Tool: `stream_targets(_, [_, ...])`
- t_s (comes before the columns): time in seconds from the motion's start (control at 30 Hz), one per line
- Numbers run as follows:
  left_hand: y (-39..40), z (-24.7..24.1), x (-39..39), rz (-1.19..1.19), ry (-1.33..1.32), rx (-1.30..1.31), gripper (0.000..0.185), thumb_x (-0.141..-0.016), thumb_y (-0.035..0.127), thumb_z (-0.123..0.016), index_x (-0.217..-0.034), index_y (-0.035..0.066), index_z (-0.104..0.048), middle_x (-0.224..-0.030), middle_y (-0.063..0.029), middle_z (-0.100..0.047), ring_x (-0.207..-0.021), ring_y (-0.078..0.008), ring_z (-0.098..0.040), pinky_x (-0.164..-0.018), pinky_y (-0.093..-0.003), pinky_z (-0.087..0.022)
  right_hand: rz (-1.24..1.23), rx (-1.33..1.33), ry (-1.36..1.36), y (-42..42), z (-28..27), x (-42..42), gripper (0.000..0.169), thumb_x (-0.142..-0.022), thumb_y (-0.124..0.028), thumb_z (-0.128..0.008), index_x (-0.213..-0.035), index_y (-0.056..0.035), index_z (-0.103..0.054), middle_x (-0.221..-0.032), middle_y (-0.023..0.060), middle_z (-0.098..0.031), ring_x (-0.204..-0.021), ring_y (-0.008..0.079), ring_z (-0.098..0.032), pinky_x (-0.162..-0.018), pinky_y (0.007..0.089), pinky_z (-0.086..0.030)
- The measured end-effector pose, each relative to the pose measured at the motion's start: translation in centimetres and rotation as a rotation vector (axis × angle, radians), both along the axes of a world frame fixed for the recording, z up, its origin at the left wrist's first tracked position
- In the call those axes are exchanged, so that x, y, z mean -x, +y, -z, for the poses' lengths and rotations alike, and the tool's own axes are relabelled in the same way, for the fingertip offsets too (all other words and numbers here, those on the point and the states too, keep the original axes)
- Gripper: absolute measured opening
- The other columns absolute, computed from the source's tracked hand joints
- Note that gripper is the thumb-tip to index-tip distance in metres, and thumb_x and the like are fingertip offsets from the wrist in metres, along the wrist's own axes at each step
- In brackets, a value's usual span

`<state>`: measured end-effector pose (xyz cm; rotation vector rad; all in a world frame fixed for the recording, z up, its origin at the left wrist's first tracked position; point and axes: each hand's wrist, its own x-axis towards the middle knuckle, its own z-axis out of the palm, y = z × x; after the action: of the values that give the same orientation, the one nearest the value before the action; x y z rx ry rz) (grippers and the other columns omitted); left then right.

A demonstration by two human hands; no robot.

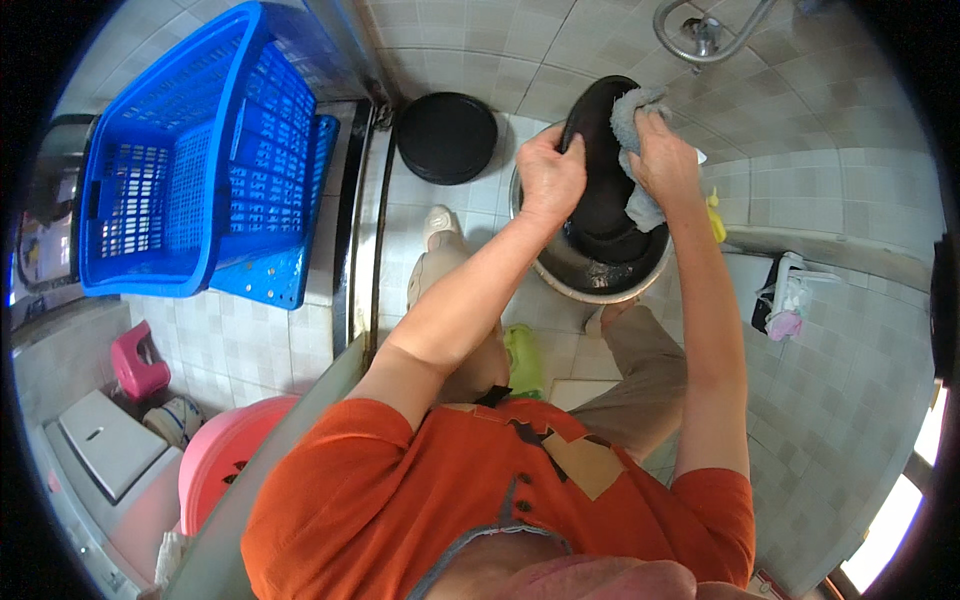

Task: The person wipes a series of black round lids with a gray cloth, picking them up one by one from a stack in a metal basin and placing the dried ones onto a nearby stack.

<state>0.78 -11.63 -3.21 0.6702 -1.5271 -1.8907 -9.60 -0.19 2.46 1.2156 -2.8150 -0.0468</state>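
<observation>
A round black shallow tray or lid, its exact kind unclear, is held tilted over a metal basin. My left hand grips its near-left rim, with the thumb on its face. In my right hand is a grey terry cloth, pressed against the right side of the black piece. Dark water with a shiny surface shows in the basin below. The basin's far side is mostly hidden behind the black piece and my hands.
Another round black piece lies on the tiled floor left of the basin. A glass partition and metal threshold separate a blue plastic basket, a pink basin and a pink stool. A green container stands between my legs; a shower hose hangs ahead.
</observation>
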Motion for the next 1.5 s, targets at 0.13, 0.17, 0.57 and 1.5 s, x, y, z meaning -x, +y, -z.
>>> stream_targets(0.13, [-1.0, -1.1, 0.2, -0.088, -0.004, 0.078, 0.017, -0.077, 0.010, -0.061, -0.085, -0.005, -0.065, -0.069, -0.0206, -0.063, -0.060, -0.0209, -0.062, -0.062, -0.0317, -0.046, 0.033, -0.070, -0.113, 2.2, 2.5, -0.2, 0.028, -0.071, -0.019, -0.062, -0.095, -0.0040, -0.060, -0.088, 0.0188, -0.064, -0.086, 0.0348, -0.062, -0.074, 0.0448, -0.050])
stream_targets(0.17, [-1.0, -1.4, 0.3, -0.116, 0.019, 0.112, 0.017, -0.077, 0.010, -0.062, -0.085, -0.004, -0.065, -0.070, -0.0207, -0.063, -0.061, -0.0213, -0.063, -0.062, -0.0317, -0.046, 0.050, -0.066, -0.194, 2.8, 3.7, -1.4, 0.024, -0.069, -0.018, -0.063, -0.089, -0.0039, -0.063, -0.087, 0.0190, -0.064, -0.084, 0.0349, -0.062, -0.074, 0.0449, -0.050])
stream_targets(0.57, [-2.4, -1.2, -0.5, 0.088, 0.104, -0.743, 0.010, -0.083, 0.005, -0.056, -0.082, -0.003, -0.063, -0.077, -0.0067, -0.064, -0.062, -0.0125, -0.057, -0.058, -0.0261, -0.046, 0.209, 0.259, -0.525, 9.5, -4.9, -5.1, 0.050, -0.074, -0.027, -0.062, -0.116, -0.0004, -0.054, -0.106, 0.0210, -0.061, -0.100, 0.0379, -0.056, -0.086, 0.0382, -0.044])
stream_targets(1.5, [0.3, -1.9, -3.1, 0.297, -0.025, 0.378, 0.014, -0.069, 0.008, -0.063, -0.066, -0.005, -0.057, -0.059, -0.0224, -0.054, -0.052, -0.0305, -0.055, -0.054, -0.0376, -0.043, -0.463, -0.400, -0.012, -3.9, -8.9, -2.6, 0.025, -0.057, -0.012, -0.066, -0.082, -0.0102, -0.068, -0.089, 0.0096, -0.064, -0.093, 0.0311, -0.055, -0.076, 0.0418, -0.047])
